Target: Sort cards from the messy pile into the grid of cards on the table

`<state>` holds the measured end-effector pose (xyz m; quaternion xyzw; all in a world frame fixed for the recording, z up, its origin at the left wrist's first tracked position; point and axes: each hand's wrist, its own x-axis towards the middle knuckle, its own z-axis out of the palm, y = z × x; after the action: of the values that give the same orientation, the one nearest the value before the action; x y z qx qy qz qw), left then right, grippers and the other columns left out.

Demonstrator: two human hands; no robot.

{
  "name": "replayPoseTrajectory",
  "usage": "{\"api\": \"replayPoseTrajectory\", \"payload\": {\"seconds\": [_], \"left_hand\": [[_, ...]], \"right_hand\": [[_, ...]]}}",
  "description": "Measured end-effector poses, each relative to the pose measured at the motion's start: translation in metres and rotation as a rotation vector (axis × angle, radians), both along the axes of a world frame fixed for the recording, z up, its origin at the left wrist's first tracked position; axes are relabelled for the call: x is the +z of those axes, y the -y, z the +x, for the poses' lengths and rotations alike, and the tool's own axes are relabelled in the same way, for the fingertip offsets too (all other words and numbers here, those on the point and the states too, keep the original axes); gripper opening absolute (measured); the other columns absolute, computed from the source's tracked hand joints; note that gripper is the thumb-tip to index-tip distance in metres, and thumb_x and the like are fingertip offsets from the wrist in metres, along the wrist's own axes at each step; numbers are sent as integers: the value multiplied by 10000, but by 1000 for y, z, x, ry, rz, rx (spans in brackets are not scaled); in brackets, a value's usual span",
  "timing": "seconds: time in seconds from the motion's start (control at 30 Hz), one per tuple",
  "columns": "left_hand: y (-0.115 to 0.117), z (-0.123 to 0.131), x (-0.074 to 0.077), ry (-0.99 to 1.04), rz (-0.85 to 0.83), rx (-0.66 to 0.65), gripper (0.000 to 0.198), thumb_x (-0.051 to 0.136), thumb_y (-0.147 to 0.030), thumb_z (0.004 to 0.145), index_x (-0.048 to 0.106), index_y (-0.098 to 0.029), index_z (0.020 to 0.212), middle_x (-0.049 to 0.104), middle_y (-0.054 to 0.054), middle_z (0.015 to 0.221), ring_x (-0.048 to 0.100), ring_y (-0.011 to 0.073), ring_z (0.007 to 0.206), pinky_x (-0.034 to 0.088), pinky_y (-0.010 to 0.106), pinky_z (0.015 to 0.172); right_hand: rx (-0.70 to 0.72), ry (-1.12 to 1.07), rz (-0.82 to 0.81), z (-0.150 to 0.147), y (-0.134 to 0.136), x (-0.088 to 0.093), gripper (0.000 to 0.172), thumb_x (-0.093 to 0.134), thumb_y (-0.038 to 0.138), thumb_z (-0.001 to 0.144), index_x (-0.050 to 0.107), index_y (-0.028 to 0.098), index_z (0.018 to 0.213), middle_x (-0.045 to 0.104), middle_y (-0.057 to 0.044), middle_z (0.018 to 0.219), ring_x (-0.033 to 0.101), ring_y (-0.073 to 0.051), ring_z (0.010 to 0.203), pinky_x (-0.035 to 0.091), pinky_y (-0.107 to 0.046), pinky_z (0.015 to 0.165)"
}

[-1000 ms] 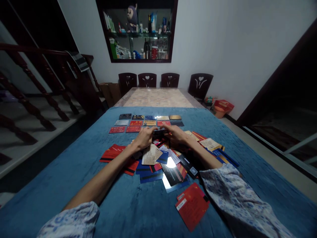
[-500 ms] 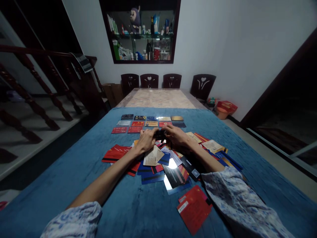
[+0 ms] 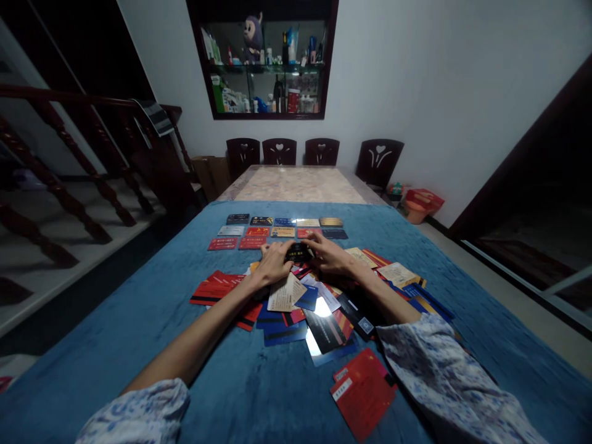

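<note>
Dark card (image 3: 300, 251) above loose card pile (image 3: 319, 308) on blue table (image 3: 139, 327); left hand (image 3: 272, 264), right hand (image 3: 330, 256) grips pinch its ends; pale print too small to read.

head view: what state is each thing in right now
dark card: held between both hands
left hand: pinching the dark card's left end
right hand: pinching its right end
sorted cards: flat, in neat rows
loose cards: overlapping in a messy heap
red cards: stacked askew, apart from the heap
blue cloth: spread flat under the cards
chairs: upright, side by side
</note>
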<state>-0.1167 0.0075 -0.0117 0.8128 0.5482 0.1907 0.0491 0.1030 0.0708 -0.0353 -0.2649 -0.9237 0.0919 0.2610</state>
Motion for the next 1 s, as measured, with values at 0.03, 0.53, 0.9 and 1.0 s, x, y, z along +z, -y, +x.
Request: {"api": "replayPoseTrajectory", "payload": {"seconds": [0.03, 0.53, 0.9, 1.0], "left_hand": [[0, 0, 1, 0, -5, -1, 568, 576, -211, 822, 506, -185, 1386, 657, 137, 1215, 556, 334, 1155, 363, 517, 985], [-1, -4, 5, -77, -27, -13, 536, 577, -236, 831, 522, -160, 1359, 637, 163, 1218, 538, 350, 1139, 367, 543, 979], [1, -2, 15, -133, -43, -3, 459, 598, -233, 811, 575, -204, 1269, 544, 148, 1303, 458, 338, 1229, 321, 570, 1010], [1, -1, 19, -139, -59, -7, 425, 599, -214, 804, 596, -207, 1228, 545, 144, 1302, 452, 347, 1230, 308, 603, 1024]], "right_hand": [[2, 6, 5, 0, 0, 1, 667, 661, 145, 761, 501, 210, 1405, 496, -137, 1271, 560, -248, 1107, 494, -415, 966], [-97, 208, 84, 0, 7, 16, 553, 704, 239, 762, 594, 173, 1300, 577, -148, 1207, 577, -269, 1083, 492, -416, 923], [-66, 193, 55, 0, 13, 24, 419, 708, 251, 799, 648, 162, 1204, 625, -158, 1192, 568, -270, 1094, 478, -414, 931], [-41, 149, 30, 2, 11, 21, 395, 711, 247, 793, 655, 170, 1177, 617, -154, 1200, 569, -268, 1096, 482, -406, 923]]}}
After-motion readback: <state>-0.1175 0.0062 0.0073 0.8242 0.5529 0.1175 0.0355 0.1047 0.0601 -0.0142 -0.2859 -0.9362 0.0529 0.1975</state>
